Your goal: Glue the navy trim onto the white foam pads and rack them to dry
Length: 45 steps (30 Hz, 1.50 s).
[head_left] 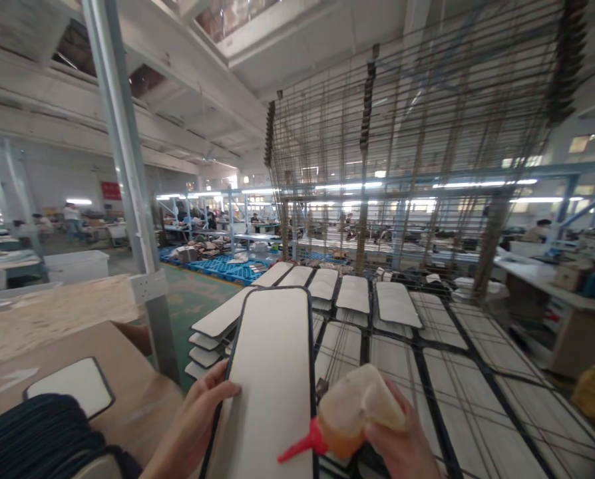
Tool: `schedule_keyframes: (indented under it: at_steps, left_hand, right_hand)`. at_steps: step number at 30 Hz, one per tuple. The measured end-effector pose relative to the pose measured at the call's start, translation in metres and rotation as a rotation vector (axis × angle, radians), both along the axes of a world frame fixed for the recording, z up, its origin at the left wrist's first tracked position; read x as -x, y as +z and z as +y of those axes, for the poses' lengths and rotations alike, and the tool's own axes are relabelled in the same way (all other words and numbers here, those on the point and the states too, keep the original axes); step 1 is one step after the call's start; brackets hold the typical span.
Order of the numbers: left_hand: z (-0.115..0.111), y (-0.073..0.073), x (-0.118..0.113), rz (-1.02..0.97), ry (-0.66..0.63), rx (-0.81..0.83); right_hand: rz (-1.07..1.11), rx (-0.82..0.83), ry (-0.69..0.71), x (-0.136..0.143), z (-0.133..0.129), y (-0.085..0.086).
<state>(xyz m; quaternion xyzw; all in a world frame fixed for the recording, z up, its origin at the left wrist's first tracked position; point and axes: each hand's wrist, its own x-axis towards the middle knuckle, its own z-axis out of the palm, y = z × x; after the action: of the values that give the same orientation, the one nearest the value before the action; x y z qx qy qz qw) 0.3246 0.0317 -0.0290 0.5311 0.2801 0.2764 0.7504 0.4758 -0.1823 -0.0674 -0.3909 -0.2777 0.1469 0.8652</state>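
Note:
My left hand [210, 399] grips the left edge of a long white panel [272, 346] with a dark border and rounded corners, thumb on its face. The panel is held up, tilted toward me. My right hand [402, 432] is wrapped round a translucent squeeze bottle [355, 406] with a red nozzle and amber liquid inside. The bottle is tipped so the red nozzle points down and left, over the lower right part of the panel. Whether the tip touches the panel I cannot tell. The panel's bottom end is cut off by the frame.
Several similar panels [397, 303] lie in rows on a wire rack at right, with raised wire shelves [412, 133] above. A metal post [128, 153] stands left, beside a brown-covered table [142, 392] bearing a dark coil [42, 439] and another panel [72, 386].

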Motion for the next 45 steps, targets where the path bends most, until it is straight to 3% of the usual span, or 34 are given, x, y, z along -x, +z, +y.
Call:
schedule_keyframes:
  at_steps: [4,7,10,13,15,19,21,23,26,28,32,35,37,41,43,45]
  left_hand:
    - [-0.005,-0.002,0.0,0.014,-0.03,-0.036]
    - [-0.009,-0.001,0.0,-0.027,-0.071,-0.031]
    - [-0.005,0.001,0.0,-0.031,-0.074,-0.009]
    - [0.002,-0.001,0.001,-0.018,-0.092,0.001]
    - [0.003,-0.004,0.002,-0.026,-0.122,0.003]
    - [-0.001,-0.006,0.008,-0.042,-0.18,0.024]
    - [-0.003,-0.005,0.01,-0.058,-0.204,0.044]
    - [-0.001,-0.004,0.011,-0.073,-0.239,0.06]
    - [0.005,-0.005,0.011,-0.098,-0.299,0.062]
    - [0.008,-0.007,0.011,-0.116,-0.322,0.057]
    - [0.004,-0.007,0.013,-0.088,-0.345,0.049]
    - [-0.001,-0.003,0.015,-0.085,-0.338,0.044]
    - [-0.002,-0.001,0.015,-0.078,-0.321,0.055]
    - [0.001,-0.001,0.014,-0.07,-0.269,0.048]
    - [0.0,0.0,0.011,-0.062,-0.257,0.032]
    - [-0.004,0.002,0.007,-0.05,-0.275,0.022]
  right_hand:
    - [0.046,-0.147,-0.267,-0.03,0.011,0.032]
    - [0.031,-0.173,-0.319,-0.047,0.017,0.047]
    - [-0.001,-0.113,-0.269,-0.023,0.013,0.034]
    - [-0.054,-0.01,-0.127,0.012,0.006,0.013]
    - [-0.077,0.009,-0.129,0.021,0.006,0.012]
    - [-0.067,-0.103,-0.366,-0.002,0.013,0.037]
    - [-0.074,-0.118,-0.392,-0.01,0.016,0.042]
    - [-0.089,-0.078,-0.354,-0.003,0.016,0.035]
    - [-0.163,0.078,-0.164,0.025,0.013,0.01]
    - [-0.213,0.141,-0.073,0.036,0.013,0.002]
    - [-0.157,-0.009,-0.27,0.019,0.027,0.028]
    - [-0.148,-0.063,-0.313,0.001,0.037,0.046]
    - [-0.156,-0.032,-0.255,0.007,0.035,0.041]
    - [-0.18,0.129,-0.029,0.035,0.017,0.013]
    - [-0.178,0.142,-0.043,0.034,0.012,0.013]
    - [-0.165,0.063,-0.185,0.019,0.013,0.026]
